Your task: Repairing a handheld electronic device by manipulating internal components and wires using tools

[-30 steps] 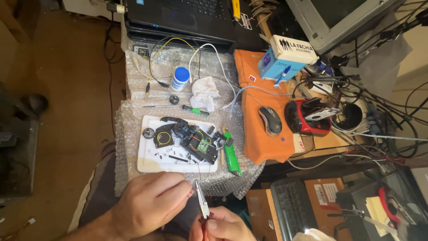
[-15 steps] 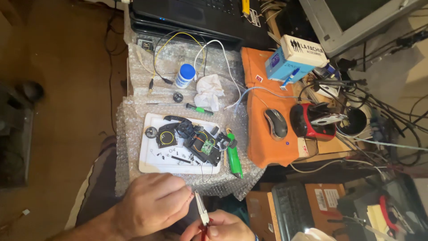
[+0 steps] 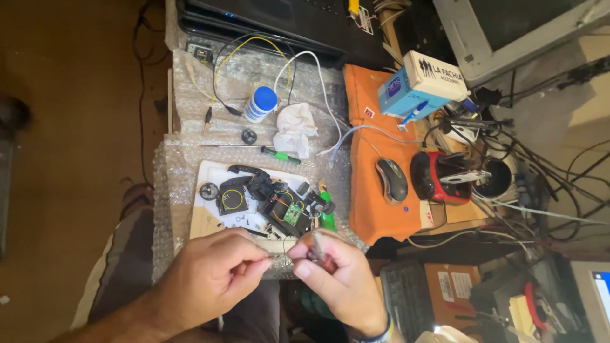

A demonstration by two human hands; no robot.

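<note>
Near the front edge of the surface, seen from the head camera, the left hand [image 3: 213, 276] pinches its fingers [image 3: 257, 262] shut on something very small, too small to name, that meets the right hand [image 3: 333, 270] just beside it. The right hand is closed around a small dark tool or part with a reddish tint [image 3: 316, 246]; its blur hides what it is. Both hands hover just off the front edge of the white tray [image 3: 206, 219], close to the bubble wrap [image 3: 175, 171] beneath it.

To do this fine work well, I judge that the two hands should stay braced near each other, the pinch kept firm but light, and the piece held over the tray so that anything dropped lands there and not on the floor.

The white tray holds a disassembled black device: a round housing with a yellow wire ring [image 3: 230, 198], a small green circuit board [image 3: 292, 215], a loose black wheel [image 3: 208, 190] and scattered screws. A green screwdriver [image 3: 279, 154] lies beyond the tray's far edge, near a crumpled white tissue [image 3: 295, 130] and a white bottle with a blue cap [image 3: 260, 103]. Toward the right edge, a red and black cup [image 3: 438, 178] holds tools, beside a grey mouse [image 3: 392, 180] on an orange cloth [image 3: 362, 101].
</note>
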